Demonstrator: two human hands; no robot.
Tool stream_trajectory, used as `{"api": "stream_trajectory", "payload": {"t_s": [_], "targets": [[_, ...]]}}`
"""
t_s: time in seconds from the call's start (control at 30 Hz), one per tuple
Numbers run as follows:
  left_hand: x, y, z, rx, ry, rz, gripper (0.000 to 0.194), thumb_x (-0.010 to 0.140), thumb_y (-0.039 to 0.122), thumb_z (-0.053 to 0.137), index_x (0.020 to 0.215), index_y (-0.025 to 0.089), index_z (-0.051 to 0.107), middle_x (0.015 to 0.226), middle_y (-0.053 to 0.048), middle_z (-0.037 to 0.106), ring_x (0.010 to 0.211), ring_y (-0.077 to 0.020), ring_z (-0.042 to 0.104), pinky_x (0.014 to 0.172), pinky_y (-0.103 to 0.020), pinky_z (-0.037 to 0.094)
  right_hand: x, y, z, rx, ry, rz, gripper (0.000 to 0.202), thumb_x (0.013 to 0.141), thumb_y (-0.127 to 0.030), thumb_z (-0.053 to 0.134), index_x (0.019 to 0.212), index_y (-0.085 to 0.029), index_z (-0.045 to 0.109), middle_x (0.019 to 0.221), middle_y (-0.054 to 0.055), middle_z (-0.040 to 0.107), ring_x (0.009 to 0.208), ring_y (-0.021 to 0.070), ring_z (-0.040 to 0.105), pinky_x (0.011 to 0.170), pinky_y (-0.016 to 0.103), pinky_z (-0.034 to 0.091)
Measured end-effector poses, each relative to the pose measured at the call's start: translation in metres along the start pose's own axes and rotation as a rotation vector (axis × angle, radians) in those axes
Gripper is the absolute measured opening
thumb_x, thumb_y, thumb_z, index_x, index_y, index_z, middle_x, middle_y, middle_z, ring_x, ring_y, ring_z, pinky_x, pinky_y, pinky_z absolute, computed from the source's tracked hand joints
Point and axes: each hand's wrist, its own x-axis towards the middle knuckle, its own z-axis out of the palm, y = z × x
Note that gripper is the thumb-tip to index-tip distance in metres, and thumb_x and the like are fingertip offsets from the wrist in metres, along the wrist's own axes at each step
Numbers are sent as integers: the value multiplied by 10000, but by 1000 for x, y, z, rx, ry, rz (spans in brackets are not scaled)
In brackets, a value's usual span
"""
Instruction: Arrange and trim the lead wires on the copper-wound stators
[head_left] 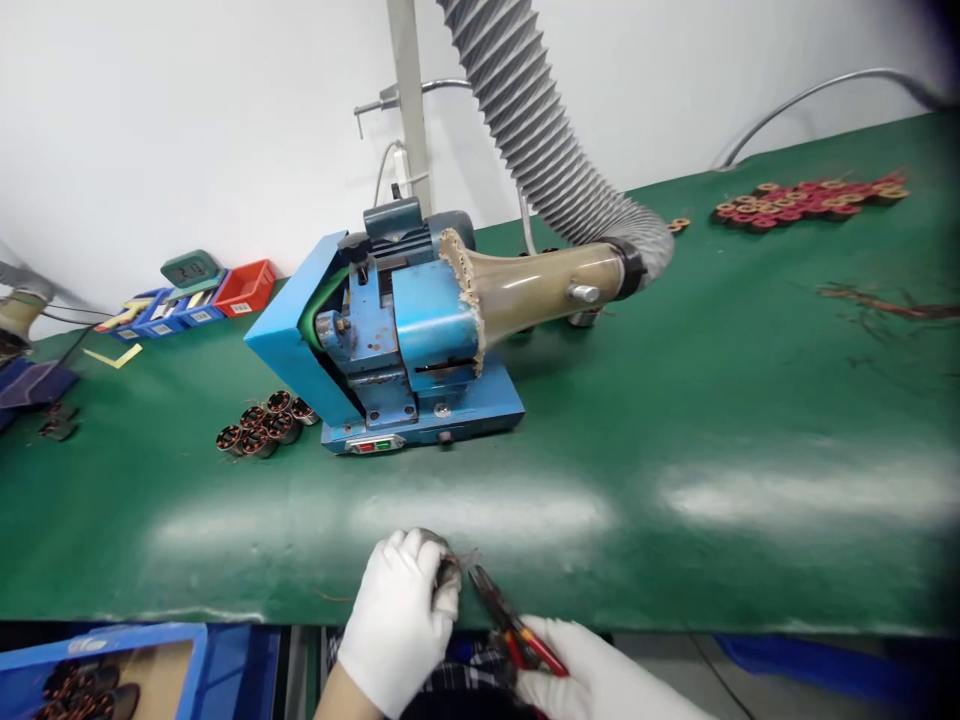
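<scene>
Copper-wound part (448, 572) in left hand (401, 617), beside pliers in right (570, 668).

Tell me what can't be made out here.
All in the head view:
- Part in the left hand: mostly hidden by gloved fingers.
- Pliers: handles partly covered by the right hand.
- Blue bin: cut off by left and bottom edges.
- Clock: digits too small, blurred.

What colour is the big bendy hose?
The hose is grey; the head view shows it.
</scene>
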Motion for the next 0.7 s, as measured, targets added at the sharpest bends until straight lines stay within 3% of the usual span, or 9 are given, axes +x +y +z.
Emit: {"api": "stream_trajectory", "payload": {"t_s": [0.2, 0.4, 0.6, 0.7], "targets": [[-1, -3, 2, -24, 12, 42, 150, 806, 211, 404, 896, 181, 520, 942, -54, 515, 899, -210, 434, 823, -401, 368, 8, 0, 7, -179, 68, 7, 306, 797, -390, 444, 891, -131, 576, 858, 96, 601, 836, 228, 551, 767, 296, 420], [-2, -5, 6, -28, 36, 60, 136, 812, 208, 411, 897, 185, 515, 937, -42, 513, 889, -199, 428, 814, -391, 370, 7, -12, 9, -136, 121, 6, 333, 809, -394, 408, 929, -144, 591, 889, 79, 608, 848, 213, 554, 797, 280, 406], [-1, -6, 4, -16, 15, 70, 142, 825, 215, 394, 893, 186, 514, 924, -42, 511, 877, -193, 427, 803, -382, 366, 10, -3, 15, -176, 141, 48, 449, 825, -448, 365, 1056, -120, 568, 1071, 143, 566, 997, 258, 510, 876, 317, 371], [-1, -5, 1, -38, -34, 91, 137, 819, 200, 398, 883, 184, 518, 925, -37, 512, 872, -185, 433, 795, -370, 369, 14, -3, 13, -146, 202, 54, 432, 810, -439, 375, 1014, -108, 564, 1008, 147, 580, 948, 252, 522, 857, 323, 378]]}}
